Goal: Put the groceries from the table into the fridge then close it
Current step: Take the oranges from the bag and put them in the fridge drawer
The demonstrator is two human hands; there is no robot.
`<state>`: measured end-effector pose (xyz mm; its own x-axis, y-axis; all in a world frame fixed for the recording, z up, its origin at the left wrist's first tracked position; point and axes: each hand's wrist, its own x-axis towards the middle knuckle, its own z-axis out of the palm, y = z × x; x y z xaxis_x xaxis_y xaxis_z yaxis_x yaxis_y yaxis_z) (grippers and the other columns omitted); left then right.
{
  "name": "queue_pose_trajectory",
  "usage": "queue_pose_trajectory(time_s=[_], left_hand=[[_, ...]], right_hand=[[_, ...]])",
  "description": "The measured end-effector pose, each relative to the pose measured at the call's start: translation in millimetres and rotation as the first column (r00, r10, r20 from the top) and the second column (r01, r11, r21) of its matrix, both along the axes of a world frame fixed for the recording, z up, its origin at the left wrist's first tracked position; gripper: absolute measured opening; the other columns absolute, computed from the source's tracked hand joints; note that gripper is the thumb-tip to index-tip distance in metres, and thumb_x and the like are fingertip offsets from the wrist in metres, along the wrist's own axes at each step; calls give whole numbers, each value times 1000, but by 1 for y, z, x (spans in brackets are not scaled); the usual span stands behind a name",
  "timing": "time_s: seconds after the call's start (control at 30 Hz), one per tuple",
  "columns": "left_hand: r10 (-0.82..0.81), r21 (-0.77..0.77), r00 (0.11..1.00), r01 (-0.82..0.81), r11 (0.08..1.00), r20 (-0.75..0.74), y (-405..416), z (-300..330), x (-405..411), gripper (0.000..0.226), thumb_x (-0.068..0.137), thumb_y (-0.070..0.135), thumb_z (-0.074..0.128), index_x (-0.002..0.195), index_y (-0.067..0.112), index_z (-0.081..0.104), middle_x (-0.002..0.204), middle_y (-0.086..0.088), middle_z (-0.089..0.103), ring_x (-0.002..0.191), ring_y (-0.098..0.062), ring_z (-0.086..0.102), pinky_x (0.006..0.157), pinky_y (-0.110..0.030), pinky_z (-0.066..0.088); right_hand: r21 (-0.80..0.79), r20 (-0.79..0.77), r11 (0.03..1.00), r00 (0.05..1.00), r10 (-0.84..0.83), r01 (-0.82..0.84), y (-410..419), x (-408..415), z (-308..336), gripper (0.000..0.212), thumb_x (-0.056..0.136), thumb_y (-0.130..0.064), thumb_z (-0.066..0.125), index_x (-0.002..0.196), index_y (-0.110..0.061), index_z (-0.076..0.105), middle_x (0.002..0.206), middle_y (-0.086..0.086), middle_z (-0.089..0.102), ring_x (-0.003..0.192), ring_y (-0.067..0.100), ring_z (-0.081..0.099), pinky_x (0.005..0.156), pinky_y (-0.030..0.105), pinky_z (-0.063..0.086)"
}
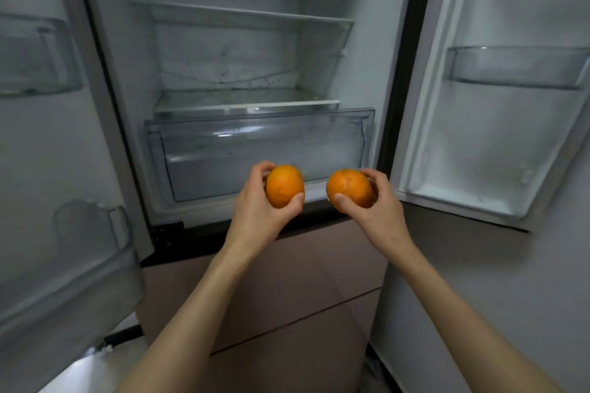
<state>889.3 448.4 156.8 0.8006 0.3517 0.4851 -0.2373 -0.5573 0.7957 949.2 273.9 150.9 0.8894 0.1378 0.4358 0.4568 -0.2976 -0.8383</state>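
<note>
The fridge (pixel 223 67) stands in front of me with both doors swung wide. My left hand (pixel 255 210) grips an orange (pixel 283 185), and my right hand (pixel 380 207) grips a second orange (pixel 349 188). Both oranges hover side by side just in front of the clear crisper drawer (pixel 255 143) at the bottom of the fridge compartment. The drawer looks pulled slightly forward and holds nothing I can see. The glass shelves (pixel 242 14) above it are bare. The table is out of view.
The left door (pixel 48 169) carries clear bins at mid height and low down. The right door (pixel 498 105) has a clear bin (pixel 517 68) at mid height. Brown lower drawer fronts (pixel 287 290) sit beneath my forearms.
</note>
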Motion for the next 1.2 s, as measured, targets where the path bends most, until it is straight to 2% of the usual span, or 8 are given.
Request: queue_pose_trajectory(time_s=[0.13,0.27,0.5,0.73,0.87,1.0,1.1,1.2], left_hand=[[78,158,985,-103,982,155,6,40,63,56,73,28,75,120,20,45,115,1,47,96,-13,50,79,-23,40],[181,192,954,-229,954,240,16,81,119,59,74,30,75,125,18,47,119,-2,39,96,-12,46,81,-22,39],[296,409,955,-273,871,6,26,117,210,61,75,40,70,126,20,44,125,-7,51,114,-26,50,100,-43,39],[381,457,891,-239,857,-247,28,117,247,48,78,50,63,117,25,47,110,-8,58,105,-30,53,82,-32,40],[350,476,860,-147,867,-372,30,110,258,43,80,50,62,111,21,55,107,-9,62,96,-24,54,75,-29,41],[364,571,868,-119,812,-338,29,108,254,41,86,51,55,114,22,64,105,-10,67,94,-25,58,78,-31,44],[375,602,876,-129,788,-303,32,104,249,36,92,45,47,79,20,69,80,-12,68,81,-30,59,70,-34,44],[372,631,891,-135,764,-260,25,99,238,42,94,40,45,74,9,65,68,-9,64,67,-24,57,62,-34,43]], right_hand=[[7,108,1000,994,-5,4,13,66,36,56,76,-33,74,124,-29,45,115,-7,48,98,11,50,76,16,39],[65,242,997,969,-45,30,24,134,75,58,76,-36,73,124,-27,43,122,-1,51,105,17,51,87,28,42],[-227,289,974,956,53,14,50,238,115,62,76,-39,70,130,-23,44,125,11,51,113,27,49,90,33,39],[-464,98,886,992,79,-25,59,280,113,50,75,-46,61,119,-24,54,115,11,60,108,31,53,82,34,42],[-668,-29,740,996,80,-79,68,291,114,44,73,-50,58,108,-24,61,112,8,63,104,29,57,78,31,43],[-701,33,713,998,62,-21,68,297,103,35,82,-42,47,94,-17,68,100,6,69,95,27,61,74,31,45],[-709,99,706,991,93,5,65,290,101,41,90,-45,39,92,-17,69,95,6,69,92,28,62,74,32,45],[-691,206,722,967,147,37,61,275,98,42,94,-43,38,87,-17,69,93,10,69,92,31,62,75,34,45]])
